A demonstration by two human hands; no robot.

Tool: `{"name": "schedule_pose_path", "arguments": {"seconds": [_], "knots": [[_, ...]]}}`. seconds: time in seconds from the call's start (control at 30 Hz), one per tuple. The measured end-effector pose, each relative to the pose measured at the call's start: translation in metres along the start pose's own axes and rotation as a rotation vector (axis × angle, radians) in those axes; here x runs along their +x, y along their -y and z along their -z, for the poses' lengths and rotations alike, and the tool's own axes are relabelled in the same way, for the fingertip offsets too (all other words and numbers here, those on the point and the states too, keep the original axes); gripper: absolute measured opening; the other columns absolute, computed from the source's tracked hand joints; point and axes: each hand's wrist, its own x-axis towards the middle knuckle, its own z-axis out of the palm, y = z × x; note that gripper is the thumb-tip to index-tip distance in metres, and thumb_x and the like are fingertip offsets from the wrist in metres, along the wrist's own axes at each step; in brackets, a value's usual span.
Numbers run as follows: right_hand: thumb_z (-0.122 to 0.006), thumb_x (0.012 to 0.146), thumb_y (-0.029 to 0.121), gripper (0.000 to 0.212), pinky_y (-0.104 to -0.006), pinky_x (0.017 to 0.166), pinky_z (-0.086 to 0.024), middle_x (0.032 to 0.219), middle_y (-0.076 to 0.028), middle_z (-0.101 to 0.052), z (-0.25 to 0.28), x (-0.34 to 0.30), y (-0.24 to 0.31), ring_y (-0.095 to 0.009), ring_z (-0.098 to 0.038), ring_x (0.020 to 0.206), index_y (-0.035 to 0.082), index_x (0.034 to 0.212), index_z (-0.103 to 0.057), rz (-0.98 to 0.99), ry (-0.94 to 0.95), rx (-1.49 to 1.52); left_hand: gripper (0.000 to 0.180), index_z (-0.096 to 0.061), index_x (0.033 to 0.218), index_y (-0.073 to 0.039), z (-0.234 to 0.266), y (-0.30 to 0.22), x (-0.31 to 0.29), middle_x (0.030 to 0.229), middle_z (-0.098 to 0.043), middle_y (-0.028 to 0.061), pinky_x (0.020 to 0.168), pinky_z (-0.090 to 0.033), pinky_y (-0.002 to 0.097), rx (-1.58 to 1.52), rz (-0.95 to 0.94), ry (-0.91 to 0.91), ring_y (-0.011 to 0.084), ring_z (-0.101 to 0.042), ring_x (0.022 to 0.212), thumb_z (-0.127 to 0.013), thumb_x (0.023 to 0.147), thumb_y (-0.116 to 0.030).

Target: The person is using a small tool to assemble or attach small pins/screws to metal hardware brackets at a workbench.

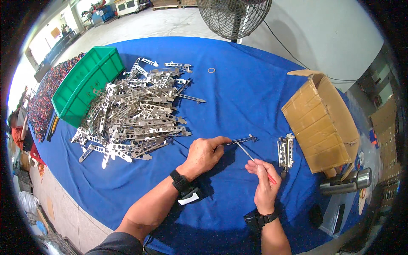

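Observation:
Between thumb and fingers, my left hand [203, 154] pinches one end of a perforated metal strip [243, 140], raised over the blue cloth. My right hand [265, 178] is closed around the red handle of a thin metal tool [245, 150], perhaps a file or screwdriver. Its shaft slants up and left, and the tip meets the strip or lies right beside it. To the left spreads a large heap of similar silvery metal strips [140, 114]. A small stack of strips [285, 151] lies just right of my right hand.
A green plastic crate [85, 80] tilts against the heap's far left side. At the right, a cardboard box [321, 123] lies on its side near a steel flask [346, 182]. A small ring [211, 70] lies at the back. A large fan [234, 17] stands beyond the table.

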Motion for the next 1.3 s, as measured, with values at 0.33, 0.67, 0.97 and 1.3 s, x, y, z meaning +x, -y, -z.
{"name": "schedule_pose_path", "arguments": {"seconds": [0.33,0.67,0.97,1.3], "knots": [[-0.049,0.101,0.011,0.023,-0.0338,0.081,-0.055,0.100,-0.018,-0.070,-0.001,-0.002,0.003,-0.024,-0.070,0.089,-0.007,0.107,-0.062,0.018,0.005,-0.011,0.027,-0.071,0.110,-0.014,0.000,0.001,0.000,0.053,-0.052,0.0122,0.047,-0.043,0.0383,0.000,0.003,-0.001,0.0238,-0.054,0.045,-0.060,0.086,-0.011],[-0.049,0.101,0.011,0.023,-0.0329,0.079,-0.055,0.100,-0.018,-0.070,0.004,-0.001,-0.001,-0.023,-0.069,0.089,-0.006,0.108,-0.062,0.004,0.020,-0.015,0.028,-0.071,0.111,-0.017,0.001,-0.002,0.000,0.060,-0.058,0.0135,0.054,-0.048,0.0410,0.040,0.042,0.031,0.0290,-0.060,0.053,-0.059,0.086,-0.013],[-0.049,0.101,0.015,0.026,-0.0331,0.079,-0.055,0.102,-0.017,-0.070,0.003,-0.001,-0.001,-0.023,-0.069,0.090,-0.006,0.109,-0.062,0.000,0.001,-0.077,0.028,-0.071,0.110,-0.016,-0.001,-0.001,0.000,0.065,-0.062,0.0149,0.056,-0.050,0.0432,0.049,0.025,0.034,0.0320,-0.063,0.058,-0.059,0.085,-0.012],[-0.048,0.101,0.013,0.025,-0.0339,0.078,-0.055,0.100,-0.018,-0.070,-0.002,-0.001,0.000,-0.024,-0.069,0.088,-0.007,0.109,-0.062,0.005,-0.028,-0.061,0.027,-0.072,0.107,-0.016,-0.001,-0.001,0.000,0.064,-0.063,0.0147,0.058,-0.051,0.0463,0.017,0.035,0.005,0.0338,-0.065,0.061,-0.058,0.085,-0.013]]}}
